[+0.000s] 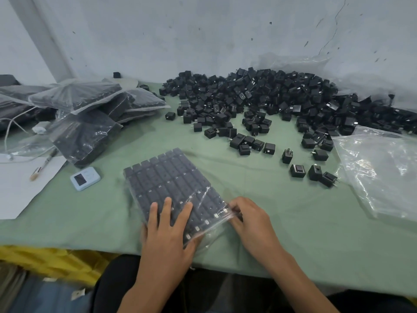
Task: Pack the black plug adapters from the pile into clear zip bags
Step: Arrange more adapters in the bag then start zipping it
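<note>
A clear zip bag [167,177] filled with neat rows of black plug adapters lies flat on the green table cover near the front edge. My left hand [168,231] presses flat on the bag's near end with straight fingers. At the bag's near right corner, my right hand [250,220] pinches the open plastic edge. A big pile of loose black adapters [259,98] spreads across the back and right of the table. Some single adapters [297,170] lie scattered closer in.
Several filled bags [90,114] are stacked at the left. Empty clear bags [383,170] lie at the right. A small pale-blue timer [85,178], a pen [44,164] and white paper [20,186] sit at the front left. Yellow material [45,260] shows below the table edge.
</note>
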{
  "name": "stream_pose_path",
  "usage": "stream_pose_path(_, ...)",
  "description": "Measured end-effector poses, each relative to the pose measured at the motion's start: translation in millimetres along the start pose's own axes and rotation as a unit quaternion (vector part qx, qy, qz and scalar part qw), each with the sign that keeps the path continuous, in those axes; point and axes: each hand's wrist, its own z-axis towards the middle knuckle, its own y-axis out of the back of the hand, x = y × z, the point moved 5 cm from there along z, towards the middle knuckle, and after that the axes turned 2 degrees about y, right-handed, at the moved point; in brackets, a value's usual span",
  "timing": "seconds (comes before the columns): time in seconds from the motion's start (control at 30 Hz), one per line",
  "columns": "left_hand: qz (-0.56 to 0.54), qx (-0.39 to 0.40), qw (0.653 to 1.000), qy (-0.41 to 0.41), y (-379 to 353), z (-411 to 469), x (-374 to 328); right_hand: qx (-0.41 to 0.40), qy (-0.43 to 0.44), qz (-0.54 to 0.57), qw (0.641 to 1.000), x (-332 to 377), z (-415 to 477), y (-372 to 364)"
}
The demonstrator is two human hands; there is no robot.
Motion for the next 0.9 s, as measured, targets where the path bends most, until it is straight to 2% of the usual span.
stream_pose_path(0.17,0.0,-0.01,1.0,-0.002,-2.5,1.0,0.4,-0.008,-0.009,-0.01,1.0,-0.5,-1.2,1.1)
stream_pose_path(0.37,0.0,-0.02,1.0,0.0,-5.5,1.5,1.8,0.02,-0.002,-0.029,0.999,4.8,-3.9,-0.8)
stream_pose_path(0.77,-0.012,-0.039,0.999,0.007,-3.4,4.6,-4.9,-0.003,-0.024,-0.065,0.998,5.4,-1.1,-4.2)
stream_pose_path(0.9,-0.005,-0.024,1.0,0.012,-7.8,6.3,-2.2,0.011,-0.017,-0.064,0.998,9.8,-1.2,-2.4)
